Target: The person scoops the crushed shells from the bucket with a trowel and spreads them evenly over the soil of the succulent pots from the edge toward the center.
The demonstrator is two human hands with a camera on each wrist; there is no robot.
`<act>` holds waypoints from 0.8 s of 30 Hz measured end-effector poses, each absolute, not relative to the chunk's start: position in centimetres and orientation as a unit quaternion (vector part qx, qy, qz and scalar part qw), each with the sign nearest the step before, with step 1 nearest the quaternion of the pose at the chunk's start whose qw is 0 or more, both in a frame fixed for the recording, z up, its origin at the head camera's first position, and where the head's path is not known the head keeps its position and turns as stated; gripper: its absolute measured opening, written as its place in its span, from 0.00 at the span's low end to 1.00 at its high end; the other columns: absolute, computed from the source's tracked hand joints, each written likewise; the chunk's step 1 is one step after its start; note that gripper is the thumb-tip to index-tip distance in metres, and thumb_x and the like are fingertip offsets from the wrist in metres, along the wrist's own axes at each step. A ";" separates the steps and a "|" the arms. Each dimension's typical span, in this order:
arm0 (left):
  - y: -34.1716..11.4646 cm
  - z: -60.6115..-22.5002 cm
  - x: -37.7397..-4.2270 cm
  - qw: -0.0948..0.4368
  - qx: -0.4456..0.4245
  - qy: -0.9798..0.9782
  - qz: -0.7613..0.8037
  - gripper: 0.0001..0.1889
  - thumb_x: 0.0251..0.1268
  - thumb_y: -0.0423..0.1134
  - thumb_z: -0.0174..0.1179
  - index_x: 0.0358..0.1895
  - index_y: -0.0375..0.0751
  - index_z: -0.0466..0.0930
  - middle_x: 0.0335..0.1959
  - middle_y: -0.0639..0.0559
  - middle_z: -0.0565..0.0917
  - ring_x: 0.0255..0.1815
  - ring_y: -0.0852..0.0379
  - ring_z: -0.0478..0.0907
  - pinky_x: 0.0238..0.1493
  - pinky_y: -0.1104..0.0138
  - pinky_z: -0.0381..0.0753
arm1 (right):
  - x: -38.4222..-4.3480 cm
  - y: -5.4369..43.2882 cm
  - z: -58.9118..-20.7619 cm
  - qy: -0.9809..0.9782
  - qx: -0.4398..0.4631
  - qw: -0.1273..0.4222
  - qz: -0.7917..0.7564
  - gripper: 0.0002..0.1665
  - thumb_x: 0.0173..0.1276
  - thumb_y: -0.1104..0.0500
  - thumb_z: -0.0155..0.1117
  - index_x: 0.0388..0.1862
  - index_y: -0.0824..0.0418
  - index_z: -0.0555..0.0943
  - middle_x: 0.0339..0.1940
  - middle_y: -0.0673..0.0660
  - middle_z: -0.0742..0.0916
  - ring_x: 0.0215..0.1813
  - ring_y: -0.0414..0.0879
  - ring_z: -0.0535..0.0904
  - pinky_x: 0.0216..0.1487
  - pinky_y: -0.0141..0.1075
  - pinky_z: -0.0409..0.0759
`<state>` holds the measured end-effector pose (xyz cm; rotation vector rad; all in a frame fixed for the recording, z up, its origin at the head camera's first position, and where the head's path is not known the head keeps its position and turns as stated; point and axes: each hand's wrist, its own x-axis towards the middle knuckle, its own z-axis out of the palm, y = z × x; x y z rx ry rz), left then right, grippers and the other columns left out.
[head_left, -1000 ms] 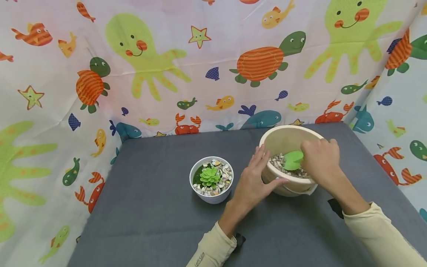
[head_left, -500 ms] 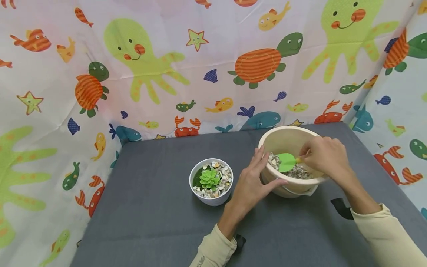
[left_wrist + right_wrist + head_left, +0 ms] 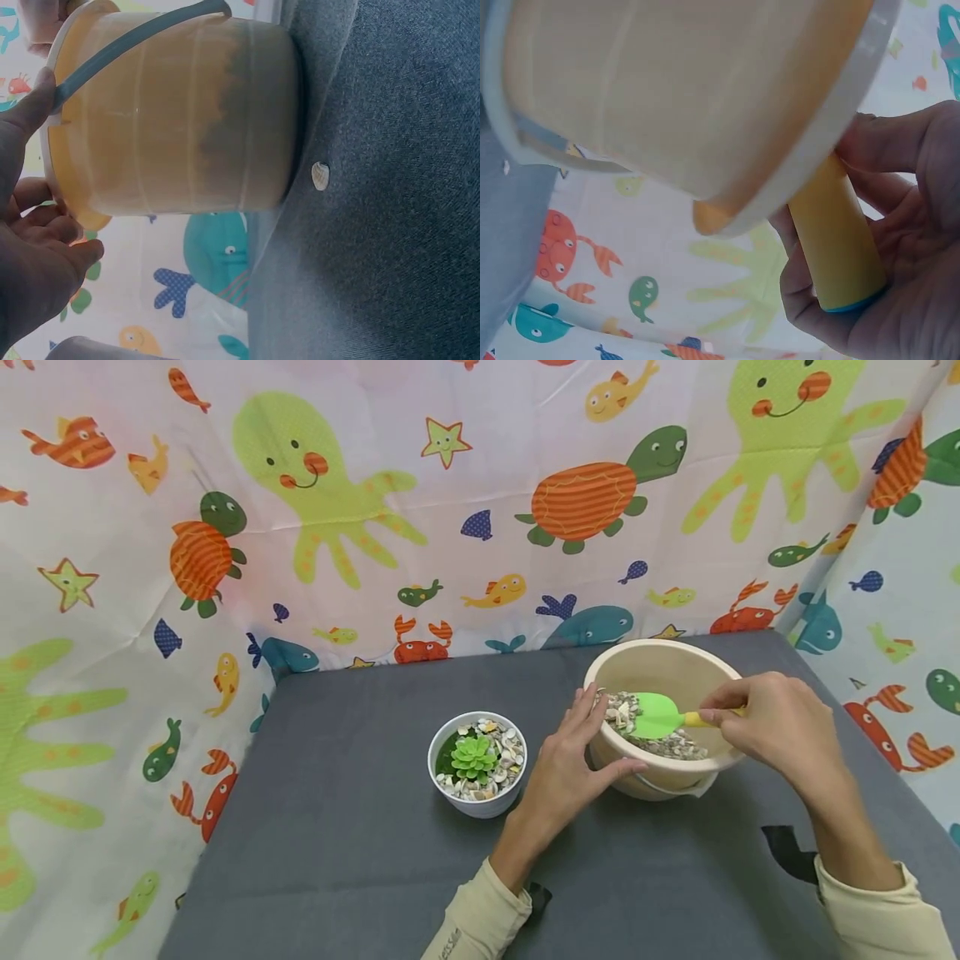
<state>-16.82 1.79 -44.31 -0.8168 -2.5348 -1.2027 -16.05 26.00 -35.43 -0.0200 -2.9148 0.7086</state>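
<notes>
A cream bucket (image 3: 660, 781) stands upright at the right of the table, with small shells and gravel (image 3: 675, 747) inside. My left hand (image 3: 558, 772) holds its near-left rim, thumb at the front and fingers spread along the left side; in the left wrist view the thumb lies by the bucket's handle (image 3: 142, 41). My right hand (image 3: 776, 722) grips the yellow handle (image 3: 836, 240) of a small toy shovel. The green shovel blade (image 3: 657, 717) is inside the bucket over the gravel, pointing left with shells at its tip.
Left of my left hand stands a white pot (image 3: 483, 810) with a green succulent (image 3: 473, 757) and shells. One loose shell (image 3: 320, 176) lies on the grey cloth near the bucket. A curtain (image 3: 480, 527) printed with sea animals hangs behind and beside the table.
My right hand has moved right and drawn back, tilting the shovel from steep to nearly level, so its yellow handle shows. My left hand has stayed on the bucket rim.
</notes>
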 end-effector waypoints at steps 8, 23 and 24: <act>1.7 -44.2 -17.0 0.111 -0.273 -0.865 -0.407 0.50 0.59 0.57 0.76 0.82 0.45 0.62 0.85 0.48 0.60 0.86 0.50 0.56 0.80 0.54 0.68 | -15.4 27.0 -34.4 -0.967 -0.028 0.087 0.238 0.15 0.62 0.59 0.74 0.43 0.69 0.91 0.33 0.67 0.91 0.33 0.52 0.76 0.22 0.35 0.65; 1.7 -44.1 -16.8 0.095 -0.265 -0.864 -0.416 0.50 0.61 0.57 0.75 0.82 0.43 0.61 0.85 0.50 0.58 0.87 0.52 0.54 0.81 0.55 0.67 | -14.1 27.9 -32.9 -0.965 -0.065 0.086 0.241 0.14 0.66 0.59 0.73 0.44 0.69 0.90 0.35 0.68 0.90 0.39 0.55 0.73 0.26 0.36 0.65; 1.7 -44.1 -16.8 0.094 -0.265 -0.864 -0.417 0.50 0.61 0.57 0.75 0.82 0.43 0.60 0.85 0.50 0.58 0.87 0.53 0.54 0.81 0.56 0.66 | -14.0 27.9 -32.8 -0.965 -0.068 0.086 0.240 0.14 0.66 0.59 0.73 0.44 0.69 0.90 0.35 0.68 0.90 0.40 0.55 0.73 0.26 0.36 0.65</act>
